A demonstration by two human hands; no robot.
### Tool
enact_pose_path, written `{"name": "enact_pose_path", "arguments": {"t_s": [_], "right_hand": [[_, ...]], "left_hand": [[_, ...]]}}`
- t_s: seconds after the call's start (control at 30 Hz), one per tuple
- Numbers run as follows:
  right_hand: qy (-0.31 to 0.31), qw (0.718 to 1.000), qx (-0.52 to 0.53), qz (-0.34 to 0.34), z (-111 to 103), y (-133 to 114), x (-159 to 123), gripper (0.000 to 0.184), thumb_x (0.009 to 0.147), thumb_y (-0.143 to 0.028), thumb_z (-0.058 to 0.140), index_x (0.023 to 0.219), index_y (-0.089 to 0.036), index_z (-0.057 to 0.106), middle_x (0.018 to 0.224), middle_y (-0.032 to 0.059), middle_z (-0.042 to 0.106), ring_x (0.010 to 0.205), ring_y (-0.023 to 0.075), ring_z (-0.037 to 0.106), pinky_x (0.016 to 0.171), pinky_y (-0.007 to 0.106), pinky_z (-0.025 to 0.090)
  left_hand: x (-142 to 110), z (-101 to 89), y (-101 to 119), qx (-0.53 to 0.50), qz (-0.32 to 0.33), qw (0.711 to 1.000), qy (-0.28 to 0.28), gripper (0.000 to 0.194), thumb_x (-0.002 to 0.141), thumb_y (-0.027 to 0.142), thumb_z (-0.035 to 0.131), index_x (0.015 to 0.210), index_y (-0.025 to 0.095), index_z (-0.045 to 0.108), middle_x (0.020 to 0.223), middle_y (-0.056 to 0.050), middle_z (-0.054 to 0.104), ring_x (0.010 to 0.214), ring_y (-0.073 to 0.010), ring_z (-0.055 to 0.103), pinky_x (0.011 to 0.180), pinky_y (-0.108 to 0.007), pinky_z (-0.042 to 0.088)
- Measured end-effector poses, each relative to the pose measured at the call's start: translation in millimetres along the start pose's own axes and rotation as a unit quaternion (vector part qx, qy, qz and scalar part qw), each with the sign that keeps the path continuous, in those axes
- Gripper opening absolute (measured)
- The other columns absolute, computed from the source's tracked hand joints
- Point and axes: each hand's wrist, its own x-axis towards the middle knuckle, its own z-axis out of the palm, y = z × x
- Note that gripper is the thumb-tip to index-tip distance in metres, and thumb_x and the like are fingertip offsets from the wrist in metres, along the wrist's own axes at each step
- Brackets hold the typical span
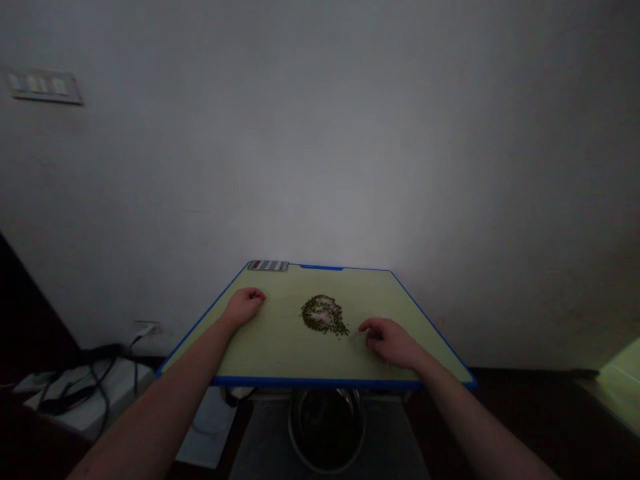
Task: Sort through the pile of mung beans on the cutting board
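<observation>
A small heap of green-brown grains (337,323) lies mid-table, ringed around white grains (325,310) that look like rice. To the right of the heap, my right hand (390,340) is over the tabletop with its index finger bent toward the grains. A thin, see-through piece (356,336) shows at its fingertips, too faint to name; the hand appears to pinch it. My left hand (244,305) rests on the left part of the table, apart from the heap, its fingers loosely curled with nothing visible in them.
The pale yellow table (280,357) has a blue rim. A printed strip (269,265) lies at its far left corner, against the wall (320,133). Below the front edge is a round metal bowl (327,460). Cables (100,387) lie on a white box at left.
</observation>
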Motion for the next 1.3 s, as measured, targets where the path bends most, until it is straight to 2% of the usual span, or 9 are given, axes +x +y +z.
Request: {"name": "enact_pose_path", "arguments": {"t_s": [0.1,0.3,0.53,0.73,1.0,1.3], "right_hand": [[0.045,0.998,-0.031,0.013,-6,9,9,0.032,0.066,-0.012,0.046,0.096,-0.015,0.059,0.069,0.0017,0.061,0.061,0.011,0.052,0.058,0.021,0.036],[0.076,0.994,-0.076,0.029,-5,12,28,0.033,0.067,-0.011,0.045,0.095,-0.016,0.06,0.075,0.0038,0.064,0.067,0.0125,0.055,0.064,0.022,0.037],[0.015,0.998,-0.062,0.029,-2,8,26,0.037,0.061,-0.009,0.047,0.096,-0.015,0.06,0.071,0.0022,0.063,0.064,0.012,0.054,0.06,0.021,0.036],[-0.009,0.998,-0.064,0.007,-3,5,20,0.04,0.058,-0.009,0.046,0.094,-0.016,0.062,0.07,0.0016,0.06,0.062,0.0115,0.052,0.057,0.02,0.035],[-0.027,0.997,-0.071,-0.032,10,-9,20,0.041,0.059,-0.011,0.045,0.096,-0.018,0.063,0.078,0.0027,0.062,0.069,0.0129,0.053,0.064,0.022,0.036],[-0.07,0.995,-0.043,-0.059,17,-21,6,0.036,0.062,-0.014,0.047,0.094,-0.018,0.062,0.071,0.0014,0.06,0.063,0.0116,0.051,0.058,0.021,0.035]], "left_hand": [[-1,-0.7,2,0.002,-0.002,1.0,-0.002,0.019,0.058,0.022,0.046,0.068,0.015,0.061,0.056,-0.001,0.057,0.056,-0.0136,0.052,0.054,-0.024,0.037],[-1,-1.6,3,0.002,-0.002,1.0,-0.002,0.021,0.058,0.022,0.045,0.069,0.015,0.061,0.06,-0.001,0.058,0.056,-0.0132,0.051,0.054,-0.023,0.037],[0,-0.4,1,0.009,0.003,1.0,0.001,0.019,0.059,0.022,0.045,0.067,0.016,0.061,0.059,-0.001,0.058,0.057,-0.0132,0.052,0.055,-0.024,0.037],[-1,-0.9,3,0.007,-0.007,1.0,0.001,0.018,0.06,0.021,0.046,0.068,0.015,0.061,0.058,0.0,0.058,0.056,-0.0127,0.051,0.052,-0.023,0.037],[-2,-1.5,4,0.013,-0.012,1.0,0.0,0.02,0.059,0.02,0.046,0.07,0.015,0.061,0.059,-0.001,0.058,0.056,-0.0131,0.051,0.053,-0.023,0.037],[0,-0.9,2,0.011,-0.01,1.0,0.001,0.019,0.059,0.022,0.046,0.069,0.015,0.061,0.061,-0.002,0.059,0.057,-0.0136,0.052,0.054,-0.024,0.037]]}}
